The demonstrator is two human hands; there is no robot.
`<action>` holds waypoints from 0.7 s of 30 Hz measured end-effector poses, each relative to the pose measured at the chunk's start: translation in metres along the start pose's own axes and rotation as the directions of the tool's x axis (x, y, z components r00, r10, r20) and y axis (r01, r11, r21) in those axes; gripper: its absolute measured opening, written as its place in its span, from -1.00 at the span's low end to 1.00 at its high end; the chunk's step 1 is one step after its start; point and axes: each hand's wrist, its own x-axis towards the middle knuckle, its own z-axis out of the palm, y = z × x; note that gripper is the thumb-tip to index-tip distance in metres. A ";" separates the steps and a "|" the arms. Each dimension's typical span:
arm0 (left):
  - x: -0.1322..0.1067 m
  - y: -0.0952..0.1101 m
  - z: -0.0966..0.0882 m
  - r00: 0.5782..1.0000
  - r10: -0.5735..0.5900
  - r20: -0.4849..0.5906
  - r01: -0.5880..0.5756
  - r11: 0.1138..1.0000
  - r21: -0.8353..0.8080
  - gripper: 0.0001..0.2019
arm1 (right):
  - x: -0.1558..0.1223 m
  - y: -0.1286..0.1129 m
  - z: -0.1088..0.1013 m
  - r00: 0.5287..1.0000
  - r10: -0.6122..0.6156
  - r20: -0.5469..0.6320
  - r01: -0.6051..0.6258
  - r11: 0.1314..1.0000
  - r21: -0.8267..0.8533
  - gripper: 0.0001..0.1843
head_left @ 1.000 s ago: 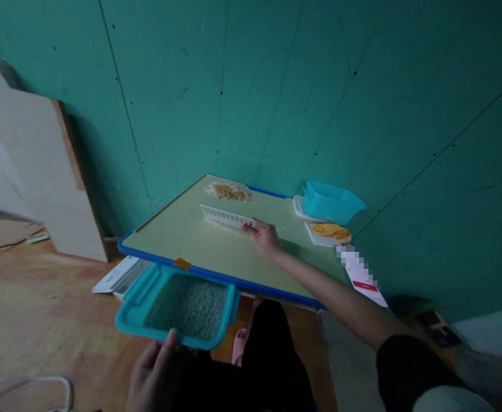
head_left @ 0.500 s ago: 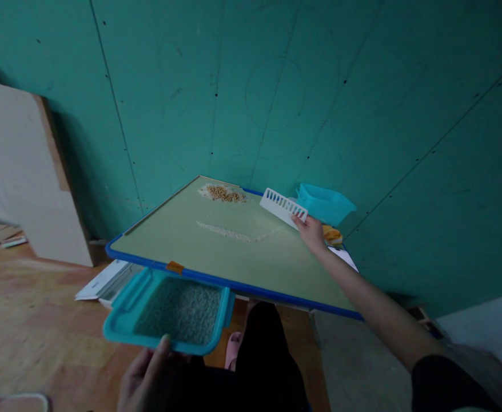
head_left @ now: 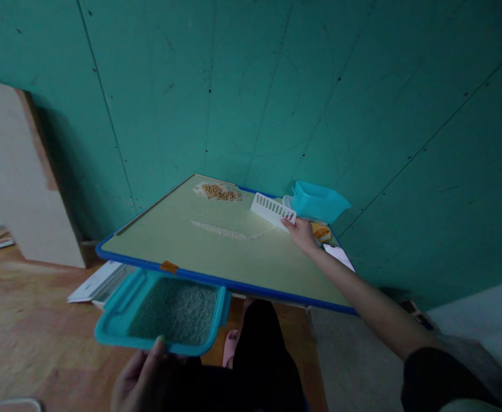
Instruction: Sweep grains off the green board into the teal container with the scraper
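My left hand (head_left: 142, 372) grips the near rim of a turquoise plastic tub (head_left: 111, 333), thumb on top of the edge. Pale, small grains (head_left: 182, 312) cover the tub's bottom; it is held just below the table's front edge. Out over the table (head_left: 165, 243), my right hand (head_left: 301, 233) pinches one end of a white slotted plastic strip (head_left: 270, 213), its row of slots along the top. A thin line of pale grains (head_left: 225, 232) lies on the tabletop left of the strip. Further back is a pile of tan beans (head_left: 220, 193) with pale grains around it.
At the table's far right corner stands a bright blue plastic bin (head_left: 319, 201), with an orange and white packet (head_left: 321, 232) and a white phone-like slab (head_left: 339, 257) nearer. A green wall (head_left: 169, 103) backs the table. A pale board (head_left: 28, 177) leans at left.
My right hand has brought the white slotted strip slightly left and lower over the table. My left hand still holds the tub. The whole view has shifted a little.
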 end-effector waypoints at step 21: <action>-0.002 0.009 0.001 0.998 -0.053 0.034 0.053 0.998 0.016 -0.64 | 0.009 0.020 -0.013 0.998 0.063 0.006 -0.063 0.990 0.126 -0.70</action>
